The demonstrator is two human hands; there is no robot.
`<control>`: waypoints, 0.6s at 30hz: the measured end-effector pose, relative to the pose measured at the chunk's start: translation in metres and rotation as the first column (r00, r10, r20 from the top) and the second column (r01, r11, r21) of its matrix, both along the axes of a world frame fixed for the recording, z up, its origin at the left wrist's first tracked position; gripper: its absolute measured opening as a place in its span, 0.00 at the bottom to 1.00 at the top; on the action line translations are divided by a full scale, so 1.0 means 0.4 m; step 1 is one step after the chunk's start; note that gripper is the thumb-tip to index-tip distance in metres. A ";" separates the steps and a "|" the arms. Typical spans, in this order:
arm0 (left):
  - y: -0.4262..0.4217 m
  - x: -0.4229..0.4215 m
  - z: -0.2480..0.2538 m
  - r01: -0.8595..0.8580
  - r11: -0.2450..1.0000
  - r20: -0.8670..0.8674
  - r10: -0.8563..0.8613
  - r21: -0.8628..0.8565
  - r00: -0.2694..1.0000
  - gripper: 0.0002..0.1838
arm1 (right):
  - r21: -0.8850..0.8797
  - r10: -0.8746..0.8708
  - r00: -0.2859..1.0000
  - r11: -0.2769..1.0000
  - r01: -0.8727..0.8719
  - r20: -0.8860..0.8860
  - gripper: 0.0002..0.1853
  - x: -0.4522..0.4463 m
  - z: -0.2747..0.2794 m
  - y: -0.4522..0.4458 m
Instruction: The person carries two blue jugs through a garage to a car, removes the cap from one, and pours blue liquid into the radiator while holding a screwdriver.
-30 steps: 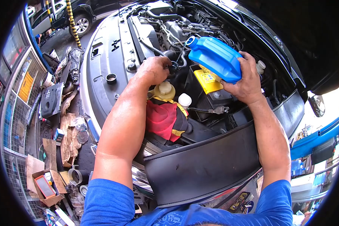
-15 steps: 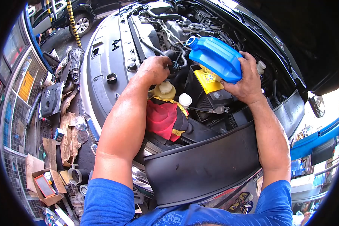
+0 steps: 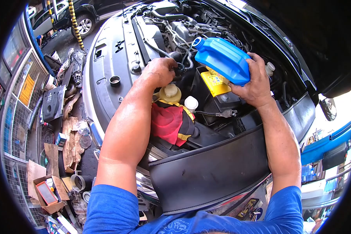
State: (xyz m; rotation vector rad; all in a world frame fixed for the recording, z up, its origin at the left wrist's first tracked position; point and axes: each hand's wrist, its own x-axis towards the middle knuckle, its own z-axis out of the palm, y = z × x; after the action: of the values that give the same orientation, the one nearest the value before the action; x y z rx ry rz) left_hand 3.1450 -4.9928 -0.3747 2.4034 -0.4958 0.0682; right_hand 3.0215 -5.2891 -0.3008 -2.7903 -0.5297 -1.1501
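Note:
My right hand (image 3: 255, 84) is wrapped round the base end of a blue plastic jug (image 3: 224, 60), which is tilted with its uncapped neck up to the left over the engine bay. My left hand (image 3: 162, 72) has its fingers curled by a black hose (image 3: 177, 57); what the fingertips hold is hidden. Below that hand sit a yellowish reservoir with a cap (image 3: 170, 92) and a white cap (image 3: 191, 103). A red and black cloth (image 3: 169, 123) lies beside them. Under the jug is a battery with a yellow label (image 3: 213, 84).
A black fender cover (image 3: 210, 175) drapes over the car's near side. On the front panel stands a small round cap (image 3: 115, 81). At left, a cardboard box (image 3: 48, 195) and car parts lie on the floor, with a striped pole (image 3: 75, 25) behind.

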 end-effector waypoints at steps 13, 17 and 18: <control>-0.002 0.000 0.003 0.001 1.000 0.002 -0.001 0.027 1.000 0.22 | -0.016 -0.004 1.000 1.000 0.004 0.007 0.46 0.002 -0.003 -0.005; -0.002 -0.001 0.002 -0.001 1.000 -0.001 0.001 0.019 1.000 0.22 | -0.011 -0.012 1.000 1.000 0.012 0.000 0.46 0.001 -0.004 -0.004; -0.002 -0.003 0.004 -0.003 1.000 -0.006 0.003 0.017 1.000 0.22 | -0.012 -0.013 1.000 1.000 0.013 -0.001 0.46 0.001 -0.003 -0.004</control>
State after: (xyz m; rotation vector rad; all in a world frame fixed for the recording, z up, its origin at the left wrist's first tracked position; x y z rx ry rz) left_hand 3.1438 -4.9938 -0.3731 2.4203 -0.4920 0.0581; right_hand 3.0219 -5.2907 -0.3022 -2.8083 -0.5206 -1.1524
